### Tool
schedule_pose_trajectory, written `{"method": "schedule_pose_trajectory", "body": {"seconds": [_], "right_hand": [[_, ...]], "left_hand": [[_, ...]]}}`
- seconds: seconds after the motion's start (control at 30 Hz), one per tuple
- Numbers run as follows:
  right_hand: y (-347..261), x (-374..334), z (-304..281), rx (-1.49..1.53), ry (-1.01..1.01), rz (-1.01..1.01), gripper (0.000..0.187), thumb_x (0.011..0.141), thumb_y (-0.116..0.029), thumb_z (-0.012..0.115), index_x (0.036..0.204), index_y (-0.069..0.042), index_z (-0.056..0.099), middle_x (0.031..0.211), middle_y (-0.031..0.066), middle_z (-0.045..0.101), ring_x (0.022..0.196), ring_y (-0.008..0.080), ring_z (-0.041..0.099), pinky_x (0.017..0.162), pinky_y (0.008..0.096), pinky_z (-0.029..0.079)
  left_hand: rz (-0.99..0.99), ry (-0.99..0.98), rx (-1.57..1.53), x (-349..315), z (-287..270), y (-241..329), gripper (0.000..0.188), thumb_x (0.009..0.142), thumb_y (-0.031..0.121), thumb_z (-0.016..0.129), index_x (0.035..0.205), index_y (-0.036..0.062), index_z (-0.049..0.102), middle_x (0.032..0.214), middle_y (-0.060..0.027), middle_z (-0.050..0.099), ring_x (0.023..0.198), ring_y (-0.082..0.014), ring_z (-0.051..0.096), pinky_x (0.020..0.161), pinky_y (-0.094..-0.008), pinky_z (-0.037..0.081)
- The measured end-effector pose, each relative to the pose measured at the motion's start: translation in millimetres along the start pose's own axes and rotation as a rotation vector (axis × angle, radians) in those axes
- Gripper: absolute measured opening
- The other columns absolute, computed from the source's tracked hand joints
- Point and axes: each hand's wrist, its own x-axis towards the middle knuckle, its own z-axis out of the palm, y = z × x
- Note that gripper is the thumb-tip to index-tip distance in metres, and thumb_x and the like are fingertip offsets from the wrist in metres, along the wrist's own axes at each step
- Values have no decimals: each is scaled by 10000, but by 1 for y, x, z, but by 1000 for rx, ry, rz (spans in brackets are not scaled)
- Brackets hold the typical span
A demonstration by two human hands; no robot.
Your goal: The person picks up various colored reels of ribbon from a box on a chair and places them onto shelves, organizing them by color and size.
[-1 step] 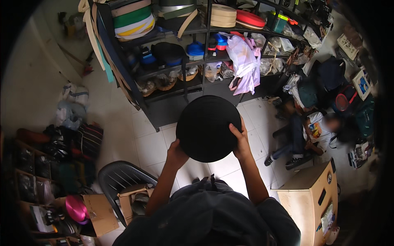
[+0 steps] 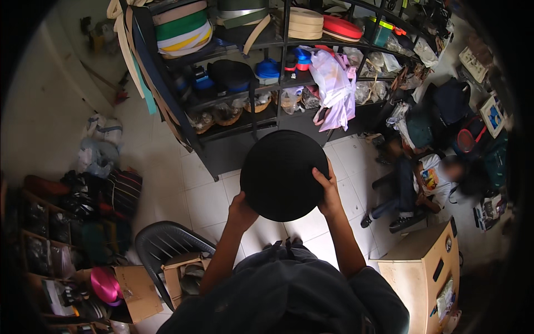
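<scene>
A large round black roll of webbing [image 2: 282, 175] is held out in front of my body, its flat face turned up. My left hand [image 2: 242, 212] grips its lower left rim, with most of the fingers hidden beneath. On the opposite side my right hand [image 2: 329, 192] clasps the edge, thumb lying on the top face and the other fingers mostly out of sight behind the rim.
Ahead stands a black shelf unit [image 2: 233, 150] with coiled webbing rolls [image 2: 183, 30], baskets and bags. A black chair [image 2: 167, 239] and cardboard box [image 2: 136, 292] are at left. To the right are a wooden cabinet [image 2: 411, 256] and a seated person [image 2: 428, 178].
</scene>
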Motion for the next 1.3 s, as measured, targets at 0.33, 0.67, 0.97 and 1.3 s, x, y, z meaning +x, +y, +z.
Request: {"method": "schedule_pose_trajectory", "body": {"seconds": [0.33,0.67,0.97,1.3], "right_hand": [[-7,157,40,95,-103,55,548,843,-100,626,1341,-44,403,1243,107,514,1145,211,498,971,323,396],[-119,372,85,240,-248,-5,382,835,-131,607,1202,-61,527,1148,50,597,1057,156,578,901,292,463],[-191,491,103,259,-295,5,225,831,-117,606,1024,-1,606,956,100,677,866,214,662,784,310,539],[-211,501,83,219,-331,-138,247,861,-94,552,1053,56,594,980,158,670,861,235,675,768,323,568]], "left_hand": [[195,176,437,109,13,78,718,910,522,450,1437,80,242,1455,-91,324,1337,-227,306,1088,-427,257],[510,124,761,313,118,197,570,962,479,362,1354,65,372,1337,-80,483,1219,-198,477,1030,-352,379],[496,-179,864,424,172,261,447,995,370,368,1237,9,473,1123,-112,611,980,-192,626,770,-314,543],[1679,90,2213,483,157,337,365,830,81,543,1194,60,564,1114,-124,581,1032,-311,526,945,-374,380]]}}
